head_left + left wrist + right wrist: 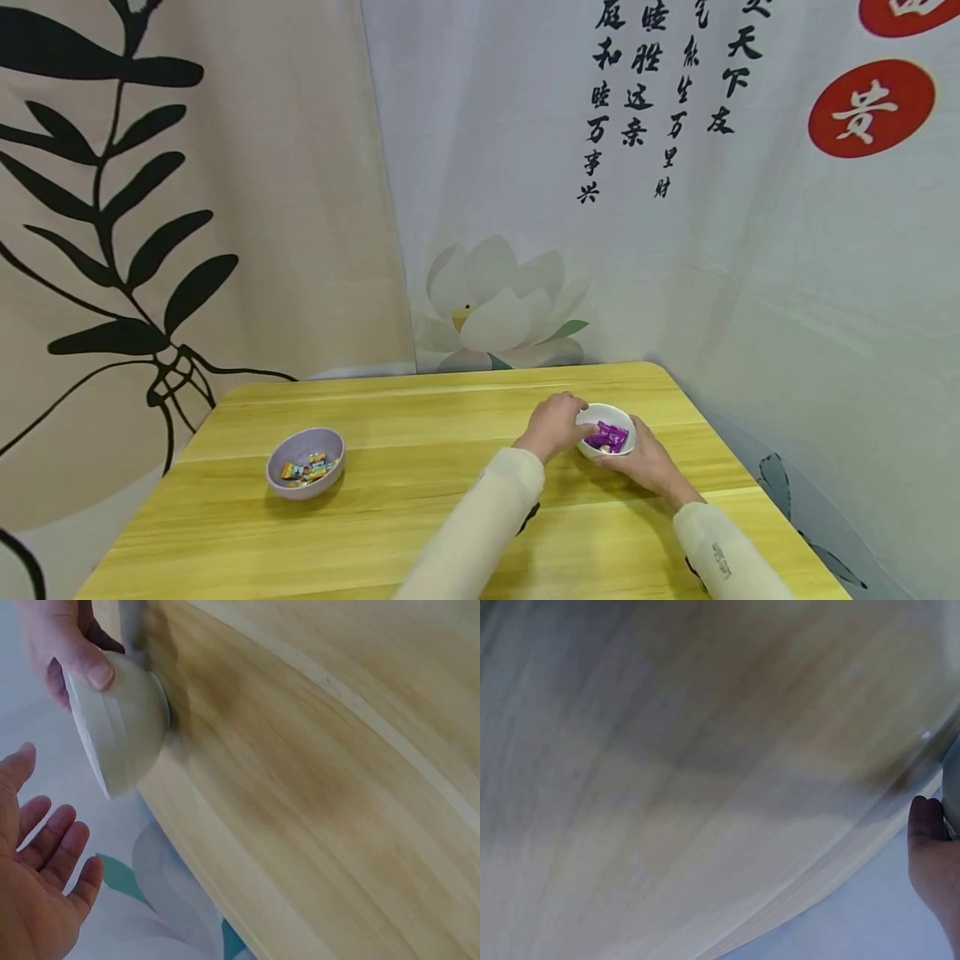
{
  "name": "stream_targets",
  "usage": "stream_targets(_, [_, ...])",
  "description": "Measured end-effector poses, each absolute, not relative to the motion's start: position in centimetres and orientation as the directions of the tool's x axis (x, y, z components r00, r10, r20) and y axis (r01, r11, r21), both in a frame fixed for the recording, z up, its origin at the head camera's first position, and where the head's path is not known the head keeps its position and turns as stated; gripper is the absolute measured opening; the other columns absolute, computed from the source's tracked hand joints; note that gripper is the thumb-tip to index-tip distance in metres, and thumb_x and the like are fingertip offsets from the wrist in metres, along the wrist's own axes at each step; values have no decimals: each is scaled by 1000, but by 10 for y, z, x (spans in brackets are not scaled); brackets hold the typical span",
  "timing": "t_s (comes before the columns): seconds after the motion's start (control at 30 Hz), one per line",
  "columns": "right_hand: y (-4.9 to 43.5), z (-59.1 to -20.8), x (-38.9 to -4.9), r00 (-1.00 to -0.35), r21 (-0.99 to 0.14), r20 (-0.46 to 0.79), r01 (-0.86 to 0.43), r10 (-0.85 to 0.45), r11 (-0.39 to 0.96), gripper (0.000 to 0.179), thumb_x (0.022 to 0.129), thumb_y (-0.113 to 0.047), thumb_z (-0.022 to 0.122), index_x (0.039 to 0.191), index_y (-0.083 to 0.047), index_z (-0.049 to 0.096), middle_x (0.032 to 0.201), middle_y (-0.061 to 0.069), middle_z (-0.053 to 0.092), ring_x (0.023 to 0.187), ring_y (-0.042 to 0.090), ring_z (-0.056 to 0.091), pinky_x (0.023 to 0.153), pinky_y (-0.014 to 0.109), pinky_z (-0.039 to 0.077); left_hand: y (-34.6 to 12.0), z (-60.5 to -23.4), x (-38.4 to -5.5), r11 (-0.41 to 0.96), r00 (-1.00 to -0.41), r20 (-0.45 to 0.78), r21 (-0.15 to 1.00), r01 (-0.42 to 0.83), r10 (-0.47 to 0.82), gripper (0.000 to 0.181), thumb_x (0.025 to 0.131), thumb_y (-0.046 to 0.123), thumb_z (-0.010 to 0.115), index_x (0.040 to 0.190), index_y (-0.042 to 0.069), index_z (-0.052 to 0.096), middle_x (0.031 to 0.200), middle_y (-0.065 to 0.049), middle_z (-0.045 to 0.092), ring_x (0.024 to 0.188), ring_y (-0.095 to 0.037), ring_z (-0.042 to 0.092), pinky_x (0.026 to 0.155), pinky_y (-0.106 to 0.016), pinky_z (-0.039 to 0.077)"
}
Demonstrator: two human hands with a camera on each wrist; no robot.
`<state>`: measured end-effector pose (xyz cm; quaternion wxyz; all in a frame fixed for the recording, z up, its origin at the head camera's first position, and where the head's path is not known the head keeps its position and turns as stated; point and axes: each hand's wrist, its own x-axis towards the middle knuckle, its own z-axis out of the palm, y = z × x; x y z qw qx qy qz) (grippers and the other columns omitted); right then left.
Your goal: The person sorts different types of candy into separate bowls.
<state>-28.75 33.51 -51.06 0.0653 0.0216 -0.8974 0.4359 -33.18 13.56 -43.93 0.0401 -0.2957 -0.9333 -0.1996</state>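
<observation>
A white bowl [627,419] with purple-wrapped candies [607,437] in it is on the right part of the table. My right hand [649,460] grips the bowl from its right side; in the left wrist view its thumb presses the outer wall of the bowl [124,724]. My left hand [557,425] is at the left rim, its thumb reaching over the candies. Seen from the left wrist, the left hand [41,877] has loosely extended fingers and nothing between them. Only part of the right hand [934,859] shows in the right wrist view.
A lilac bowl [273,472] holding several yellow and blue wrapped candies [309,468] stands on the left of the wooden table [420,500]. Behind the table hangs a printed cloth [480,167] with a plant, a lotus and writing.
</observation>
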Motion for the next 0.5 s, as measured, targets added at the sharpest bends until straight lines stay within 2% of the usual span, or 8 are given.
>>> stream_targets(0.2, [336, -510, -290, -991, -768, 131, -96, 10, 633, 105, 73, -36, 89, 147, 6, 27, 138, 27, 47, 124, 41, 49, 106, 57, 37, 112, -442, -336, 752, -827, 206, 343, 562, 524, 42, 94, 40, 68, 125, 13, 69, 120, -3, 67, 111, -20, 61, 97, -37, 48])
stream_targets(0.4, [343, -508, -282, -999, -735, 8, 19, 37, 677, 130, 78, -48, 83, 152, 10, -7, 155, 38, 10, 141, 53, 20, 113, 64, 18, 76, -447, -338, 781, -859, 183, 360, 511, 477, 44, 96, 42, 65, 129, 14, 66, 129, -6, 62, 119, -26, 58, 100, -45, 45])
stream_targets(0.5, [347, -505, -279, -999, -727, -4, 31, 41, 686, 134, 79, -49, 81, 151, 7, -17, 156, 39, 2, 142, 54, 13, 113, 64, 14, 52, -448, -340, 793, -873, 190, 366, 487, 448, 45, 97, 41, 64, 131, 12, 65, 132, -10, 60, 121, -29, 56, 101, -48, 44])
